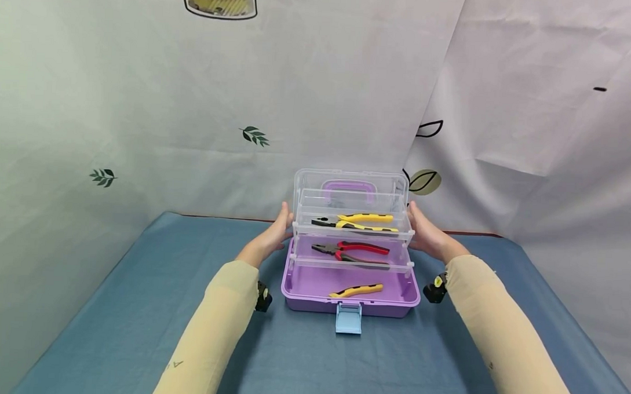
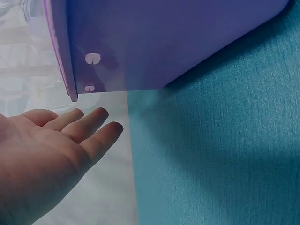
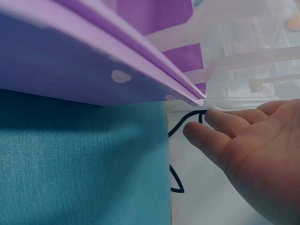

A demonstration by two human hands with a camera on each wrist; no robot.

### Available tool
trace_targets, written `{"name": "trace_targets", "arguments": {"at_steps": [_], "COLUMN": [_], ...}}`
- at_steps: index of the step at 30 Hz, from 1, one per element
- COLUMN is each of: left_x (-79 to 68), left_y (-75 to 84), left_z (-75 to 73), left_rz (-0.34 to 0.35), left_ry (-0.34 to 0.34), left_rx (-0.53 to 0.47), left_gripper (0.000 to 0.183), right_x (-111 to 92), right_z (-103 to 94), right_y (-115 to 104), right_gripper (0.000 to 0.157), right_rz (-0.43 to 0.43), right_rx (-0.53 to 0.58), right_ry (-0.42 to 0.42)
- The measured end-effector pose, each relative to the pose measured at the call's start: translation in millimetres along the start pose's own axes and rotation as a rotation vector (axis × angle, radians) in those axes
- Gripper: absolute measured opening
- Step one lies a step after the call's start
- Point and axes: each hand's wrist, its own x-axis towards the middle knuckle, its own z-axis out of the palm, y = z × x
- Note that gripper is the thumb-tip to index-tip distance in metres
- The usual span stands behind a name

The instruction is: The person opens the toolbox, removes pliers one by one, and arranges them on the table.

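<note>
A purple toolbox (image 1: 311, 306) stands unfolded on the table, its clear lid (image 1: 311, 179) tipped back and its two clear trays (image 1: 297, 262) raised in steps. Yellow-and-black pliers (image 1: 369, 218) lie in the upper tray, red-and-black pliers (image 1: 363, 246) in the lower one. A yellow-handled tool (image 1: 356, 290), its kind unclear, rests in the purple base. My left hand (image 1: 272, 233) is at the box's left side and my right hand (image 1: 429, 236) at its right, fingers extended beside the lid and trays. Whether the fingertips touch the plastic cannot be told.
A blue latch (image 1: 349, 320) hangs down at the front of the box. Blue cloth (image 1: 134, 306) covers the table. Behind it hangs a pale curtain (image 1: 340, 93) with printed leaves, close to the lid.
</note>
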Motion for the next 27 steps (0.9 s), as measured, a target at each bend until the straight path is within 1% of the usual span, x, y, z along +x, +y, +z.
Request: {"name": "trace_targets", "arguments": {"at_steps": [3, 6, 10, 12, 15, 20, 23, 27], "left_x": [-1.6, -3.3, -5.2, -6.2, -6.9, -7.5, -8.8, -11.3], "left_y": [-0.8, -1.0, 0.6, 1.7, 3.3, 1.9, 1.3, 2.4], "left_z": [-0.7, -1.4, -2.0, -2.1, -1.6, -0.5, 0.1, 1.8], "left_rz": [-0.007, -0.021, -0.047, -0.060, -0.060, -0.052, -0.054, -0.056], "left_ry": [-0.006, -0.012, -0.017, -0.019, -0.018, -0.018, -0.013, -0.005], "left_rx": [-0.006, -0.019, -0.057, -0.081, -0.103, -0.115, -0.100, -0.095], "left_gripper": [0.088, 0.088, 0.088, 0.087, 0.087, 0.092, 0.094, 0.095], "right_x": [-2, -4, -6, -7, -7, -7, -8, -10], "right_z": [2.5, 5.0, 8.9, 10.5, 10.8, 13.0, 14.3, 16.1], "right_y": [-1, -3, -7, -8, -8, -7, -7, -6], "right_gripper": [0.092, 0.092, 0.093, 0.097, 0.098, 0.094, 0.095, 0.097], "right_rz": [0.021, 0.036, 0.067, 0.086, 0.089, 0.094, 0.093, 0.082], "right_rx": [0.019, 0.034, 0.050, 0.056, 0.057, 0.075, 0.075, 0.048], "right_ry": [0.002, -0.005, -0.009, -0.004, 0.001, 0.005, 0.007, 0.007]}}
